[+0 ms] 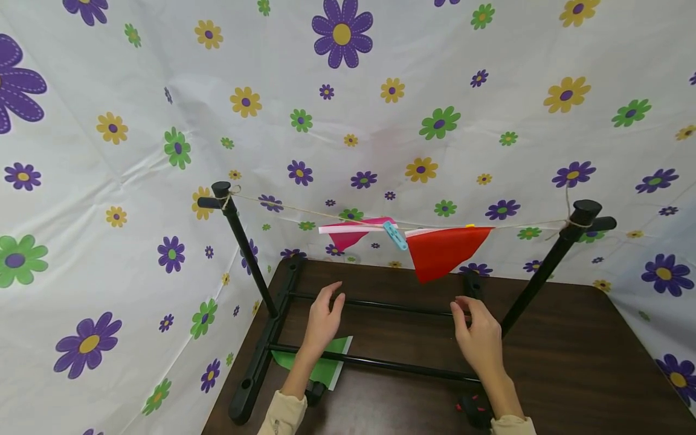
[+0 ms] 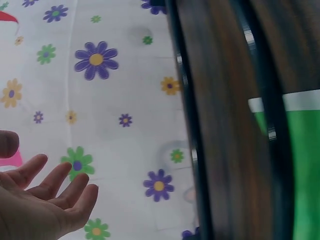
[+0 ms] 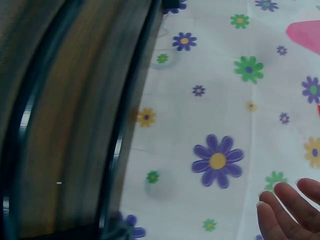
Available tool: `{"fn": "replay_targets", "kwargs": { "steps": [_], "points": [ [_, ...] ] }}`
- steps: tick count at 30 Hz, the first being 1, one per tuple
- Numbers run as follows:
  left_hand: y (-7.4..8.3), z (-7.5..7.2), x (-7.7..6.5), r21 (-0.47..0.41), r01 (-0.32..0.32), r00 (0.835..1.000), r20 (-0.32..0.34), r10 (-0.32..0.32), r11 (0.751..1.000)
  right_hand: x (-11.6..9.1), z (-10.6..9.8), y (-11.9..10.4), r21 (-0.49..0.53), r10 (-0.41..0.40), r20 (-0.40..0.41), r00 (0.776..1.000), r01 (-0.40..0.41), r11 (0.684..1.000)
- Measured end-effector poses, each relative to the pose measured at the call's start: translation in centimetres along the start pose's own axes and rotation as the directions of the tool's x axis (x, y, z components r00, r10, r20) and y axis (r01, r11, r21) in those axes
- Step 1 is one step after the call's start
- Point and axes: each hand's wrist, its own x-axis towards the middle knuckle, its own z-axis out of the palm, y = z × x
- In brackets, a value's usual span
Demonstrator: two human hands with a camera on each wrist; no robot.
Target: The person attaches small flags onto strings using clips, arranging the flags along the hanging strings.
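Both hands hover over the table, below a string [image 1: 293, 208], and neither holds anything. My left hand [image 1: 323, 323] has relaxed, slightly bent fingers; in the left wrist view its fingers [image 2: 70, 197] are spread apart. The right hand [image 1: 480, 338] has its thumb and fingertips apart in the head view, and loosely bent fingers [image 3: 287, 207] show in the right wrist view. On the string hang a pink pennant [image 1: 348, 239] and a red pennant [image 1: 448, 251]. A light blue clothespin [image 1: 395, 235] sits between them, and a small yellow clip [image 1: 470, 226] shows atop the red one.
A black stand with a left post [image 1: 247, 254] and a right post [image 1: 538, 281] carries the string. Its crossbars [image 1: 397, 365] span low over the brown table [image 1: 587, 356]. Under the front bar lies a green pennant [image 1: 338, 353]. Flowered cloth [image 1: 380, 133] hangs behind.
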Motion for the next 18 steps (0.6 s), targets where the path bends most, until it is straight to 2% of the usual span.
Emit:
{"fn": "replay_targets", "kwargs": {
  "steps": [6,11,15,18],
  "points": [
    [-0.7,0.2,-1.1,-0.016,0.047,0.999,0.023,-0.047,0.999,-1.4,0.2,1.0,-0.041,0.086,0.040,0.995,-0.085,0.996],
    [-1.2,0.2,-1.6,-0.032,0.081,0.996,0.034,-0.080,0.996,-2.2,0.3,1.4,-0.059,0.126,0.081,0.989,-0.121,0.991],
    [-2.1,0.2,-1.5,0.006,0.072,0.996,0.050,-0.072,0.997,-2.6,0.4,1.7,-0.069,0.142,0.120,0.983,-0.135,0.989],
    [-2.9,0.2,-1.3,0.067,0.057,0.995,0.079,-0.062,0.996,-3.0,0.5,2.1,-0.081,0.161,0.166,0.973,-0.149,0.986]
  ]
}}
